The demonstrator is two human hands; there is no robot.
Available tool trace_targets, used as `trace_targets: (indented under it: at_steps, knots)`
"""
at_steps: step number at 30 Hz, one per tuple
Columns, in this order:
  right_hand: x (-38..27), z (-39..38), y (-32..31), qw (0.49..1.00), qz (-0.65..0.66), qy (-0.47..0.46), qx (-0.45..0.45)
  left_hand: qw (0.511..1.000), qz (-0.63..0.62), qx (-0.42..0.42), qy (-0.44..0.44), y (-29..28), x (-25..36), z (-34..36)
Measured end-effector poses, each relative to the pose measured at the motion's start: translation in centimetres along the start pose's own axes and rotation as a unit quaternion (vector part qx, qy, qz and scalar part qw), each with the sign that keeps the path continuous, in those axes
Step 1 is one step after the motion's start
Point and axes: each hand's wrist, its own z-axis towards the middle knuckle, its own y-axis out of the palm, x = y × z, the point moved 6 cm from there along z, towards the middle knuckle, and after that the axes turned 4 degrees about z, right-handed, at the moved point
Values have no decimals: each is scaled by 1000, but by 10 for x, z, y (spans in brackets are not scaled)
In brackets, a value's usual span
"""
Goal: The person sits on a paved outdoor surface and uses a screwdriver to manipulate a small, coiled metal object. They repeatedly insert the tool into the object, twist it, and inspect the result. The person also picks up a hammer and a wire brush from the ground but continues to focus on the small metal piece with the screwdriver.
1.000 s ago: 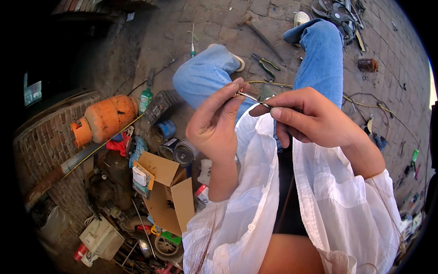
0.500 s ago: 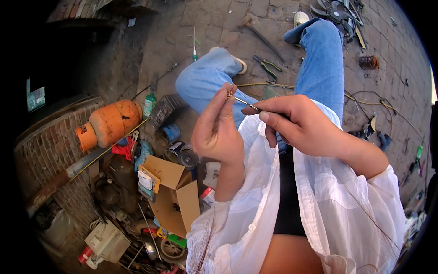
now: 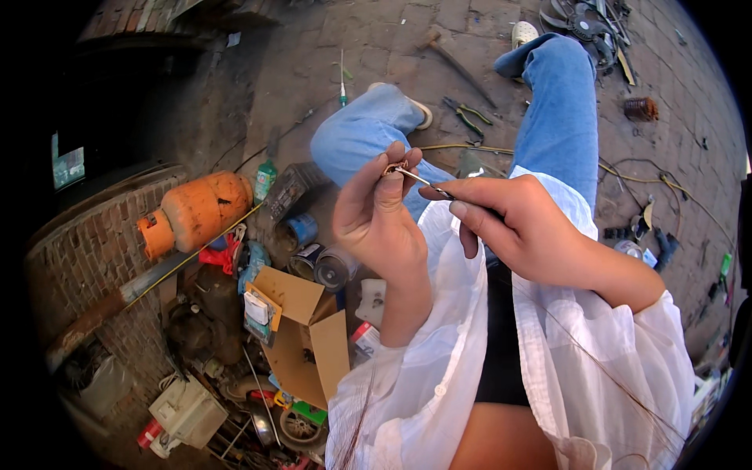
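My left hand [image 3: 382, 223] is raised over my lap, its fingertips pinching a small coppery piece [image 3: 397, 167] that looks like twisted wire. In my right hand [image 3: 521, 223] a slim metal tool [image 3: 424, 183], with a bright narrow shaft and a darker grip, lies between thumb and forefinger. Its tip touches or nearly touches the coppery piece; the exact contact is too small to tell. Most of the tool's rear end is hidden by my right fingers.
Beyond my knees lie a hammer [image 3: 462, 70], pliers [image 3: 468, 117], a thin screwdriver [image 3: 342, 82] and a yellow cable [image 3: 462, 147]. An orange gas cylinder [image 3: 205, 210], cans [image 3: 335, 268] and an open cardboard box [image 3: 301, 345] crowd the left. Fan parts [image 3: 583, 31] sit far right.
My left fingers have shifted and spread a little, so more of the coppery piece shows. The tool's tip remains at it. The whole view has shifted slightly.
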Motion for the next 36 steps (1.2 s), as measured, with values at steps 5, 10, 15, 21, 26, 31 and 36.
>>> trace_targets:
  at_steps: [5, 10, 15, 21, 26, 31, 36]
  knots:
    - [-3, 1, -4, 994, 62, 56, -64, 996, 52, -31, 62, -2, 5, -2]
    - [-12, -1, -8, 981, 68, 136, -118, 976, 145, -51, 151, -1, 15, -7]
    - [-10, -1, -9, 985, 63, 121, -111, 977, 142, -58, 150, 1, 17, -6]
    - [-16, -3, -9, 990, 60, 84, -98, 988, 86, -39, 123, 0, 19, -4]
    - [-16, -3, -8, 991, 54, 78, -98, 984, 100, -48, 141, 0, 19, -4]
    - [-13, -2, -7, 991, 53, 76, -99, 983, 116, -52, 133, 2, 18, -5]
    - [-8, -1, -5, 993, 56, 55, -82, 982, 131, -34, 135, 1, 16, -8]
